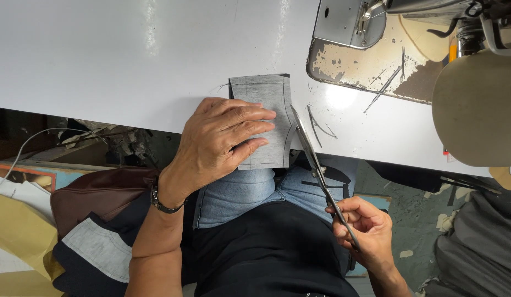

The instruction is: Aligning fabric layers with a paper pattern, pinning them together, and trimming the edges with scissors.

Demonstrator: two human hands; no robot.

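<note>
- Lower left of frame: brown bag (96,192) and yellow paper (19,236) lie below the table edge; a grey fabric piece (96,247) rests on dark cloth beside the left forearm.
- Upper left to centre: white table (101,55), bare on this side.
- Centre: left hand (225,140) lies flat, fingers spread, pressing the grey patch (266,104). Patch sits at the near table edge, its lower end hanging slightly past it. A watch (163,202) is on that wrist.
- Right of centre: scissors (313,159), blades nearly closed, with the tips touching the patch's right edge along a curved marked line.
- Lower right: right hand (365,228) is closed around the scissor handles, below table level, over the lap.
- Upper right: sewing machine (376,22) on its worn bed; thin offcuts (321,126) lie just right of the blades.
- Step in hand, as judged: trimming the patch's right side.
- Next move calls for: steady hold-down, with blades following the curve without nicking the stitching.
</note>
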